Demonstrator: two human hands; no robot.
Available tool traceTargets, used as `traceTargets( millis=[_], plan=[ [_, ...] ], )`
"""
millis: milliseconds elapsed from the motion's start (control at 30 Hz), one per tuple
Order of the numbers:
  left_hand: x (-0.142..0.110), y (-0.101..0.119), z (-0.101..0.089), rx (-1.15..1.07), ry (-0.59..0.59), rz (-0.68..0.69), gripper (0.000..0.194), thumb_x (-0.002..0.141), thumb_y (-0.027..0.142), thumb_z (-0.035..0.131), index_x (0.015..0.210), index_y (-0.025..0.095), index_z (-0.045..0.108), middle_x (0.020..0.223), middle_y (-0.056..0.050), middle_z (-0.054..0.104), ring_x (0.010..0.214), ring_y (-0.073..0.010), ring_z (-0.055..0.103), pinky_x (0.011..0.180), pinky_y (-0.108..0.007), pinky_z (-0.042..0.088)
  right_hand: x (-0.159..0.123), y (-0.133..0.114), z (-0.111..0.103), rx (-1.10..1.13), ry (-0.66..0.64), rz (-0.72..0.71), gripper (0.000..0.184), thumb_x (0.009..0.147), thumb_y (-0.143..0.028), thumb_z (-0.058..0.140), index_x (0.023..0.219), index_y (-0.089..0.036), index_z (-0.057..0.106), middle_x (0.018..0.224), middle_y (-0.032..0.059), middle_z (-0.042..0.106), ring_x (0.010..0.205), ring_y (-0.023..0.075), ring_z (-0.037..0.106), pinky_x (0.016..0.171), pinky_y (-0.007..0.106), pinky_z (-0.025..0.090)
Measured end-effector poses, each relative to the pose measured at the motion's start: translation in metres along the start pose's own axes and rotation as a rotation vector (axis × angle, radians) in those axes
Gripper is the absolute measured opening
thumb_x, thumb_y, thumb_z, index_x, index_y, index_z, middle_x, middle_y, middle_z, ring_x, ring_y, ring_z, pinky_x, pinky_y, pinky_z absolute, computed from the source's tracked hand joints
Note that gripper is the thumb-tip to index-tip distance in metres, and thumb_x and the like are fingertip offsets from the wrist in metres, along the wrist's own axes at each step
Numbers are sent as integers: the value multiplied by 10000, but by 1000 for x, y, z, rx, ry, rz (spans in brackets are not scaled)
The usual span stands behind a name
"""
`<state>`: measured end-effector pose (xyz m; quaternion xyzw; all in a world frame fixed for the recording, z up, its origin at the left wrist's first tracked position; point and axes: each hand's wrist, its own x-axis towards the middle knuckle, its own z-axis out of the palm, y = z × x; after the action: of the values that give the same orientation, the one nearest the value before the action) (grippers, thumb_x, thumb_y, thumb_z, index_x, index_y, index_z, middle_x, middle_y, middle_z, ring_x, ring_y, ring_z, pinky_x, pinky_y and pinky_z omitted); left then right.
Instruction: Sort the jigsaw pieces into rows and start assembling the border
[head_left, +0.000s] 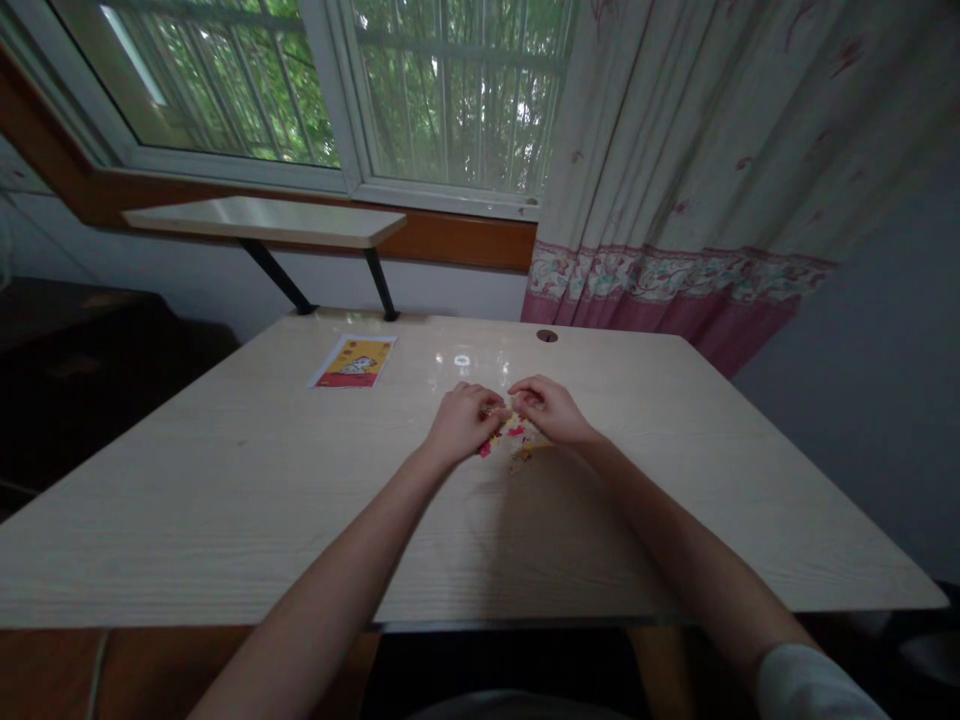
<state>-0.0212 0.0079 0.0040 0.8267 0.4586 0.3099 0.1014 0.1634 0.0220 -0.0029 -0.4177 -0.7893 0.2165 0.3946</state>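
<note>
Small jigsaw pieces (pixel 516 432) in red, yellow and pale tones lie in a loose pile on the table, between and just under my two hands. At the pile's left edge my left hand (pixel 465 422) has its fingers curled in, with small pieces at the fingertips. My right hand (pixel 553 408) is bent over the right side of the pile, thumb and fingers drawn together. What it pinches, if anything, is too small to make out. The hands' fingertips are close together, and they partly hide the pieces.
On the pale wooden table (pixel 225 500), a picture card (pixel 354 362) with a spotted dog on yellow and red lies at the far left. Behind it stands a raised shelf (pixel 262 220) on dark legs. A round cable hole (pixel 547 337) sits near the back edge, by the curtain (pixel 660 270).
</note>
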Motion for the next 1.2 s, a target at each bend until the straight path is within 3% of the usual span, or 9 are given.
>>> traceTargets(
  millis=[300,433,533,600,700,800,867,1033,1200],
  plan=[
    [1,1,1,-110,-22,-104,243,806,367,545,827,183,702,793,-70,684,780,-203,592,723,-325,451,-3,1,5,100,121,30,177,740,-236,572,894,-172,631,786,19,571,701,106,552,665,243,469],
    [1,-4,-3,58,-17,-107,246,818,355,520,835,179,692,853,-79,676,869,-234,570,800,-363,430,-4,4,3,146,19,117,205,764,-267,546,921,-162,626,787,25,616,694,109,578,666,250,481],
    [0,-11,-4,215,-23,-138,312,834,355,486,1027,165,642,1072,-112,622,1015,-279,517,868,-421,402,-7,9,-4,-9,-105,94,247,789,-304,535,968,-162,630,923,65,653,861,155,602,820,319,466],
    [-2,-17,-1,266,-55,-143,397,859,363,444,1181,156,548,1233,-133,533,1123,-296,455,897,-443,385,-11,11,-9,-163,-204,55,373,781,-387,562,1077,-162,603,1120,113,605,1064,211,541,950,386,390],
    [-5,-22,5,274,-145,-113,422,905,367,357,1255,161,472,1333,-136,450,1216,-278,389,943,-464,345,-18,12,-13,-335,-381,91,747,701,-582,587,1306,-172,431,1388,166,367,1295,309,306,1047,498,235],
    [-7,-23,10,237,-217,-52,411,926,378,303,1229,177,494,1325,-126,466,1235,-254,386,971,-473,313,-24,8,-10,-394,-504,115,1052,608,-705,574,1427,-180,172,1483,163,126,1362,340,88,1072,549,93],
    [-6,-21,9,188,-242,-7,393,927,371,301,1186,182,530,1306,-116,487,1232,-240,396,982,-456,310,-26,3,-4,-408,-524,84,1135,584,-735,560,1438,-158,84,1489,167,71,1366,333,54,1080,535,65],
    [-1,-26,-9,-45,-284,32,383,910,343,331,1164,139,534,1195,-124,576,1100,-203,526,955,-351,383,-24,-8,15,-428,-538,-41,1144,604,-770,498,1434,-102,84,1482,192,86,1365,319,92,1091,494,87],
    [-27,-49,-42,56,-330,-34,608,805,438,500,1293,87,406,1349,-195,422,1239,-289,396,1006,-417,329,-13,-16,26,-454,-539,-98,1005,678,-761,419,1431,-153,150,1487,174,94,1361,339,89,1086,493,105]
  ],
)
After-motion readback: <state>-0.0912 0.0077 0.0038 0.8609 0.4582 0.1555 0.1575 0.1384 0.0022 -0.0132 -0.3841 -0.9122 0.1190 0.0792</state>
